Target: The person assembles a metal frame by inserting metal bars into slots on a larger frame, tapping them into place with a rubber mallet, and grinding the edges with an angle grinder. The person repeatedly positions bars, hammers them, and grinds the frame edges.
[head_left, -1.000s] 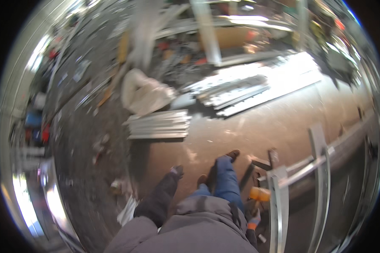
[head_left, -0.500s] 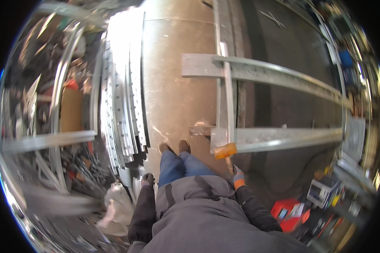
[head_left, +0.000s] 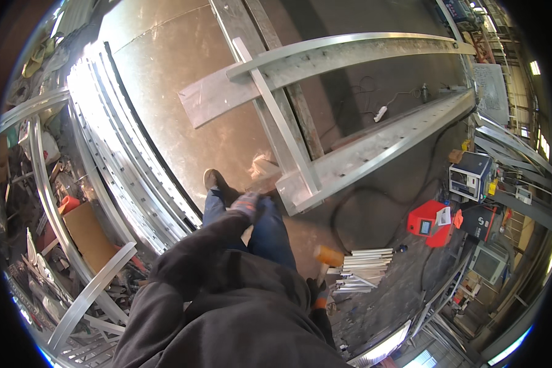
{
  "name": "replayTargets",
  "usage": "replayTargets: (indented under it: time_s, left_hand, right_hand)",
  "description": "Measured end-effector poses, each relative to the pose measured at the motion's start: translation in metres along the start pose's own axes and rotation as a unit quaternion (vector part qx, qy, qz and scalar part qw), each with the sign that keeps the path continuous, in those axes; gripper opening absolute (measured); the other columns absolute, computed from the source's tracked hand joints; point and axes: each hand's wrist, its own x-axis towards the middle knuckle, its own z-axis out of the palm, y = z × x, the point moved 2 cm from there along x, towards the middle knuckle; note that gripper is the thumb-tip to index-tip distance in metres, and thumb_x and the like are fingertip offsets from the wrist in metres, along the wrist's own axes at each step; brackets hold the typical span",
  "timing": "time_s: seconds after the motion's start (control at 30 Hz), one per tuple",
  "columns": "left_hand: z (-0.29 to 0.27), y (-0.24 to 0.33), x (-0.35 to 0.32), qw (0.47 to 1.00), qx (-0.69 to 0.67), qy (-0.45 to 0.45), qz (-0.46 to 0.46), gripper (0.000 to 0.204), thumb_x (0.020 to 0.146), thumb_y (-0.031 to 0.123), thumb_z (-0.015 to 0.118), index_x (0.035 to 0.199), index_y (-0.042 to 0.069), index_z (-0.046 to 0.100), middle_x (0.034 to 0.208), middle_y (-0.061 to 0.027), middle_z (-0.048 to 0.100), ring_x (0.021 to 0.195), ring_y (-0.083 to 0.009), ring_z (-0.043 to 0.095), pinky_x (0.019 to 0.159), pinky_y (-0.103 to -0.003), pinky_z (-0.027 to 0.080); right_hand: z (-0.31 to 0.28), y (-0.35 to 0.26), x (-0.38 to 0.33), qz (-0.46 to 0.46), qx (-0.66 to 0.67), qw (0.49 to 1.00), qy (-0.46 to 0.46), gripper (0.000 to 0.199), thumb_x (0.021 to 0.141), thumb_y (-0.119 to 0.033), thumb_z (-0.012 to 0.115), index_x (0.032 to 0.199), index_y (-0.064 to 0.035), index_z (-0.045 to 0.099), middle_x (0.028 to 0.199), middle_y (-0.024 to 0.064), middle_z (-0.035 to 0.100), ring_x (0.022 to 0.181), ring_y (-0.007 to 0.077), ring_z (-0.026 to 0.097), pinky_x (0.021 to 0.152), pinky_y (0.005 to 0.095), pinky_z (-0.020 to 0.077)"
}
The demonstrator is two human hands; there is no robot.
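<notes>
My right hand (head_left: pixel 318 293), in a dark and orange glove, hangs low by my hip. It grips the handle of a mallet (head_left: pixel 329 255) with a yellow-orange head. My left hand (head_left: pixel 246 204), also gloved, is in front of my thighs, smeared by motion, so its fingers cannot be read. Nearest to it is the end of a grey metal beam (head_left: pixel 380 146). A second beam (head_left: pixel 349 59) runs farther off, and a slim metal bar (head_left: pixel 280 126) lies across both near their left ends.
Long shiny profiles (head_left: pixel 122 147) are stacked on the left, beside scrap and a cardboard piece (head_left: pixel 89 236). At right stand a red machine (head_left: pixel 418 224), a blue-and-white box-shaped machine (head_left: pixel 469 176) and a bundle of short white bars (head_left: pixel 365 270). A dark cable (head_left: pixel 339 224) curls on the floor.
My view and body have turned to the right. My left hand has swung from my side to in front of my thighs. The mallet stays in my right hand, now lower beside me.
</notes>
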Motion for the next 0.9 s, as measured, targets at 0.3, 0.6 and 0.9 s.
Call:
replayTargets:
  time_s: [0.3,0.6,0.9]
  left_hand:
    - [0.068,0.127,0.050,0.983,0.157,0.046,0.080,0.071,0.082,0.039,0.070,0.144,0.011,0.048,0.137,-0.0125,0.051,0.126,-0.0336,0.050,0.104,-0.045,0.042]
    - [0.121,0.150,0.053,0.990,0.064,0.129,-0.009,0.042,0.082,0.018,0.064,0.123,0.013,0.060,0.122,-0.0103,0.056,0.117,-0.0320,0.053,0.099,-0.046,0.045]
    - [0.123,0.147,0.063,0.994,0.023,0.106,-0.017,0.041,0.088,0.018,0.056,0.129,0.012,0.058,0.126,-0.0114,0.055,0.123,-0.0310,0.052,0.103,-0.045,0.044]
  right_hand:
    - [-0.031,-0.195,0.092,-0.193,-0.118,0.974,0.029,0.031,0.084,-0.025,0.070,0.099,-0.0016,0.058,0.075,0.0083,0.061,0.061,0.0156,0.059,0.053,0.0341,0.0482]
    - [0.093,-0.607,0.158,-0.668,-0.344,0.636,-0.176,0.048,0.093,-0.027,0.068,0.135,-0.0070,0.055,0.087,0.0136,0.070,0.078,0.0256,0.071,0.069,0.0375,0.0551]
    - [0.326,-0.872,0.037,-0.717,-0.487,0.476,-0.146,0.052,0.089,-0.039,0.071,0.128,-0.0065,0.062,0.096,0.0213,0.070,0.084,0.0278,0.070,0.077,0.0412,0.0539]
